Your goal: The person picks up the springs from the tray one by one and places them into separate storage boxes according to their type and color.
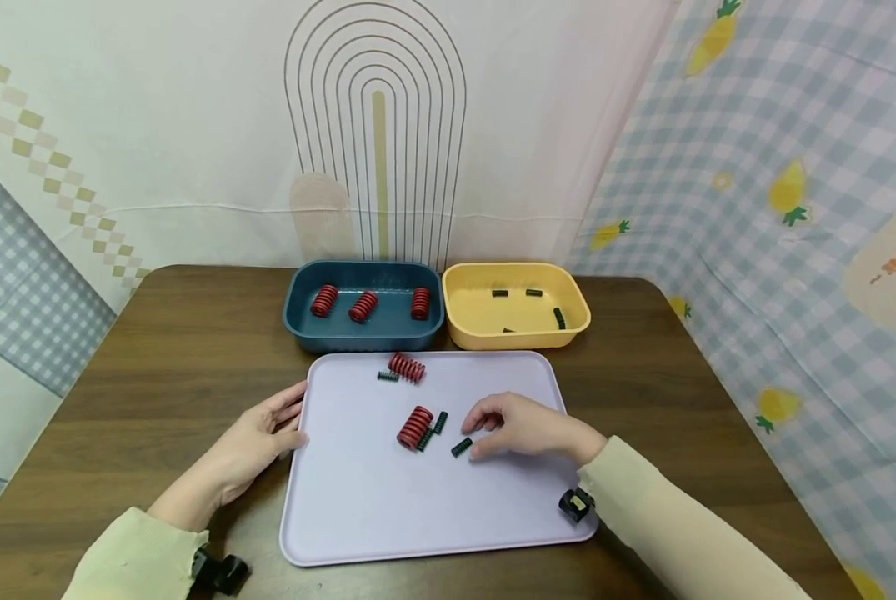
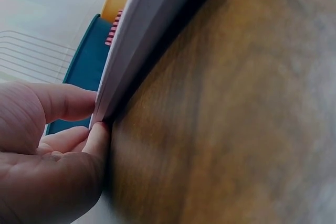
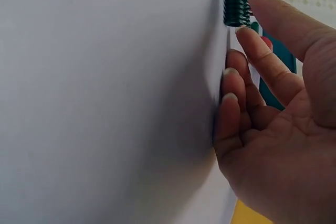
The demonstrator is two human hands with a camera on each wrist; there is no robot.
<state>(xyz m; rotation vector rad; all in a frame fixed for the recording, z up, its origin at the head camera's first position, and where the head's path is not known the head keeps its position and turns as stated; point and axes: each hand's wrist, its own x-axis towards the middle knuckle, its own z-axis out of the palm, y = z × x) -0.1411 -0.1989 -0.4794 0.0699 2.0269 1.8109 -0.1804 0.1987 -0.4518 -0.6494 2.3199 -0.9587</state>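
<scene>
On the lilac tray (image 1: 372, 508), my right hand (image 1: 518, 427) reaches in from the right. Its thumb and index finger are parted beside a small green spring (image 1: 462, 447), which shows close to those fingertips in the right wrist view. Two more green springs (image 1: 441, 422) lie by a thick red spring (image 1: 415, 427) left of the hand. Near the tray's far edge another red spring (image 1: 406, 367) sits beside a green spring (image 1: 388, 376). My left hand (image 1: 256, 433) touches the tray's left rim with thumb and fingertips, also seen in the left wrist view.
Behind the tray, a blue bin (image 1: 365, 342) holds three red springs. The yellow bin (image 1: 518, 340) beside it contains several small green springs. All stand on a wooden table (image 1: 665, 400), with a patterned cloth (image 1: 508, 125) rising behind and at the sides.
</scene>
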